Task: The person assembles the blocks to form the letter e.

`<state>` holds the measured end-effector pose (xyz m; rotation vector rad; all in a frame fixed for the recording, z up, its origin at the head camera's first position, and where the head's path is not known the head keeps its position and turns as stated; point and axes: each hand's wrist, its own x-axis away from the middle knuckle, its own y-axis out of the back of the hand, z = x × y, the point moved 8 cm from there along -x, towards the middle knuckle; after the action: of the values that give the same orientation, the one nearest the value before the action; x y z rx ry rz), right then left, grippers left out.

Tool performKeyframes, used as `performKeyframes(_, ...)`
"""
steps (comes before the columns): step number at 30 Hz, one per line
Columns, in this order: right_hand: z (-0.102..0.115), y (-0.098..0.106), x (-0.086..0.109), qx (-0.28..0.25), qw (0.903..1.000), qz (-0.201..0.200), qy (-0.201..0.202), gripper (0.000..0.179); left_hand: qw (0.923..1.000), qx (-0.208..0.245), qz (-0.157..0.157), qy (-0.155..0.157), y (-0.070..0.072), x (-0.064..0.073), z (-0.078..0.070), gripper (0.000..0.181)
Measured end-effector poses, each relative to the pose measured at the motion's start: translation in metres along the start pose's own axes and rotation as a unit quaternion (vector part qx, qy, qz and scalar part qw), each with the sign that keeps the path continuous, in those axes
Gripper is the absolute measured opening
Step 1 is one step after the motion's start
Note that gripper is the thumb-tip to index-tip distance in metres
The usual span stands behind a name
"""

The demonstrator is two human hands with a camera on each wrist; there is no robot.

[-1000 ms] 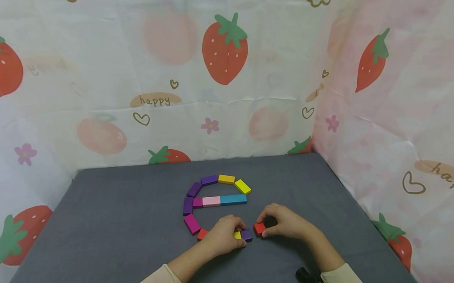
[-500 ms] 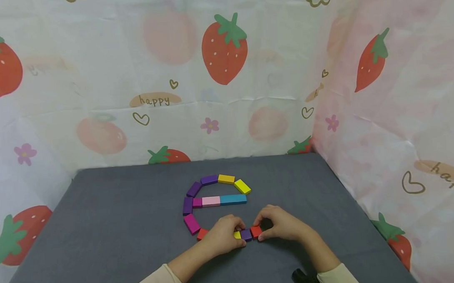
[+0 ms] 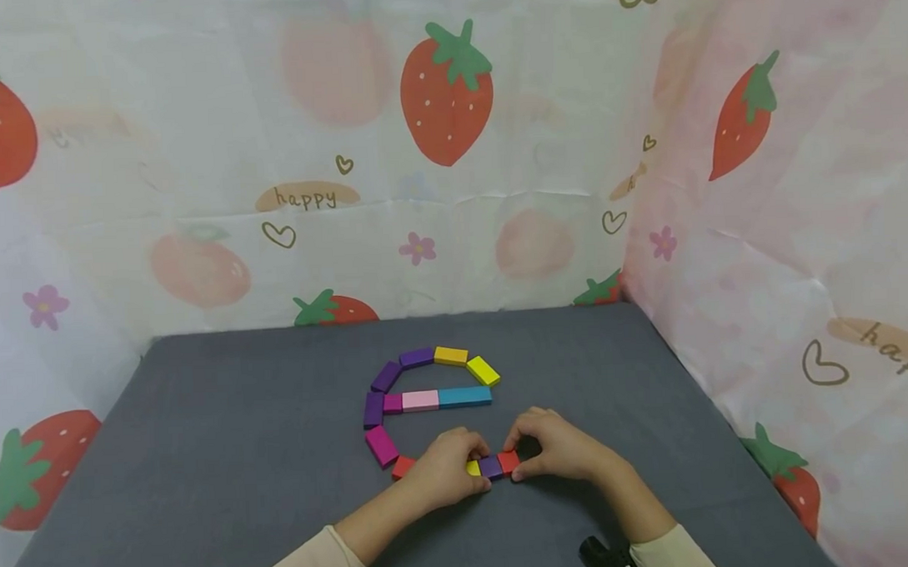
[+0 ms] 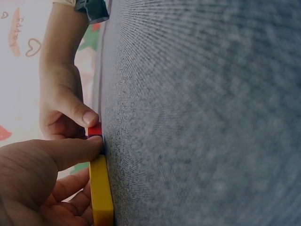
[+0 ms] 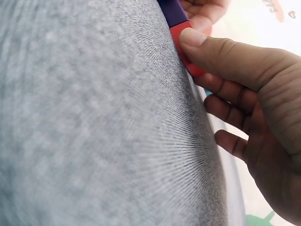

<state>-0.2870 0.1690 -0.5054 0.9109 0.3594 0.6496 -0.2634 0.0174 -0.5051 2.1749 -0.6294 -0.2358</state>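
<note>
Small coloured blocks form an e-like curve on the grey cloth in the head view. My right hand pinches a red block between thumb and fingers at the curve's lower right end. That block sits against a purple block, and the right wrist view shows their ends meeting. Across from it, my left hand holds the purple block by its sides, thumb on the near face in the left wrist view. A yellow block lies in line beside it, mostly behind the left hand in the head view.
Above the hands, a pink block and a blue block make a crossbar. A magenta block and another red block continue the curve on the left. A strawberry-print curtain stands behind the table.
My right hand has moved left with the red block, closing the gap to the purple block. The left hand has stayed in place on the row.
</note>
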Motion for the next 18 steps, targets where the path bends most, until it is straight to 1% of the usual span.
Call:
performKeyframes(7, 0.0025, 0.0020, -0.0010, 0.005, 0.9999, -0.002, 0.014, 0.032, 1.0000, -0.004, 0.000, -0.003, 0.0014, -0.0007, -0.0011, 0.033)
performKeyframes(9, 0.0024, 0.0018, -0.0009, 0.003, 0.9999, -0.002, 0.014, 0.032, 1.0000, -0.004, 0.002, -0.005, 0.0011, -0.0008, -0.0009, 0.033)
performKeyframes(15, 0.0005, -0.0005, -0.0003, -0.002, 0.9999, 0.009, -0.004, 0.033, 0.9999, 0.002, 0.011, -0.005, -0.0003, -0.0007, -0.0002, 0.033)
performKeyframes(18, 0.0026, -0.0008, -0.0003, 0.001, 1.0000, 0.007, 0.003, 0.033, 0.9999, 0.001, 0.012, -0.003, 0.0001, 0.0000, 0.0001, 0.034)
